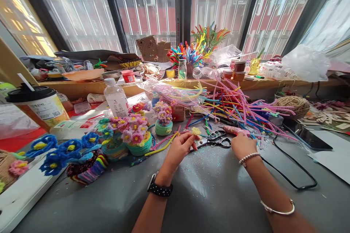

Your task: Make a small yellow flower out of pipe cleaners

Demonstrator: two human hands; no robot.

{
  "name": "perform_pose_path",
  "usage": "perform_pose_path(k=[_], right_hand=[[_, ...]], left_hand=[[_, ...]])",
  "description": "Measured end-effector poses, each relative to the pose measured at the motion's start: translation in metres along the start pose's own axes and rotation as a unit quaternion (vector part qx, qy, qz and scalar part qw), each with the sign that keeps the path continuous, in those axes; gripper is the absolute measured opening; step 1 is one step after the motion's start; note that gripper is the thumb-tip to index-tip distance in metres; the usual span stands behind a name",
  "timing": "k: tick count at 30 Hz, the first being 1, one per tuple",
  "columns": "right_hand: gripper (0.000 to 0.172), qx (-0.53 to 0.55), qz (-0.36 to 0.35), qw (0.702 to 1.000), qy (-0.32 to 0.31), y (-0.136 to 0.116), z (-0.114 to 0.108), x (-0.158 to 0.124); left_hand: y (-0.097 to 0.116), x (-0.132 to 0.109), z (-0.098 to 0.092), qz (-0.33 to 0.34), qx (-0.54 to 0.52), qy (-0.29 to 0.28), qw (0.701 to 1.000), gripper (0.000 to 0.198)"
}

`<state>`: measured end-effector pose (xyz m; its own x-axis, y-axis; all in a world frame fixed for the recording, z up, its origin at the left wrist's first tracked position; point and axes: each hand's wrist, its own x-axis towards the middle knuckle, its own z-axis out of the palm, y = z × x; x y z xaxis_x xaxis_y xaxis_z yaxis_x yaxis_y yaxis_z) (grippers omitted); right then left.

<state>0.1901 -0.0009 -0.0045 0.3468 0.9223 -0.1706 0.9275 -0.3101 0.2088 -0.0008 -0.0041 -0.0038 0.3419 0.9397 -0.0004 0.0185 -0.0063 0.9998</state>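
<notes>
Left hand: the left hand (179, 149) is pinching a small yellow fuzzy flower (196, 131) between thumb and fingertips, near the scissors (225, 142) at mid-table.
Right hand: well apart from the left, the right hand (244, 147) is gripping a pink glue gun (231, 129).
Grey tabletop: the surface (115, 200) is shining with window light (blue-green specks are glittering around the scissors), and a black cord (295, 186) is looping across its right side.
Potted flowers: blue (71, 145) and pink (135, 129) fuzzy blooms are standing to the left.
Paper cup: the cup (41, 105) is wearing a white label with a QR code, its print too small to read.
Clear bottle: the bottle (116, 96) is showing dark printing, also illegible.
Pipe cleaners: a pink-heavy heap (243, 103) is sprawling before the ledge, with a ball of twine (292, 106) sitting at its right.
Wooden ledge: the ledge (68, 89) is carrying jars, plastic and a red tub (128, 76) with a tiny white label.
Windows: the barred panes (147, 3) are facing a reddish building; the central frame (178, 22) is bearing small vertical marks, unreadable here.
</notes>
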Motion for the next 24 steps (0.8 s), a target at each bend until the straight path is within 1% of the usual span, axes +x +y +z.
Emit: perform_pose_path(k=[6,10,14,18,21,22,24], right_hand=[[0.039,-0.015,0.045,0.999,0.026,-0.010,0.007,0.006],[0.039,-0.002,0.054,0.998,0.037,-0.014,0.009,0.007],[0.036,0.042,0.041,0.998,0.037,-0.008,0.007,0.003],[0.032,0.113,0.035,0.992,0.038,0.003,0.001,-0.002],[0.028,0.208,0.030,0.975,0.073,0.008,-0.003,0.003],[0.026,0.257,0.027,0.962,0.085,0.010,-0.003,0.006],[0.023,0.364,0.018,0.927,0.094,0.012,-0.003,0.014]], left_hand=[[-0.001,0.000,0.000,0.006,0.012,0.004,1.000,0.039],[-0.003,0.001,0.000,0.014,0.026,0.000,1.000,0.038],[-0.004,0.002,0.001,0.017,0.024,0.000,1.000,0.037],[-0.006,0.002,0.001,0.022,0.041,0.010,0.999,0.037],[-0.006,0.002,0.001,0.023,0.054,0.016,0.998,0.037],[-0.006,0.002,0.001,0.023,0.057,0.018,0.998,0.037],[-0.006,0.002,0.001,0.022,0.061,0.021,0.998,0.037]])
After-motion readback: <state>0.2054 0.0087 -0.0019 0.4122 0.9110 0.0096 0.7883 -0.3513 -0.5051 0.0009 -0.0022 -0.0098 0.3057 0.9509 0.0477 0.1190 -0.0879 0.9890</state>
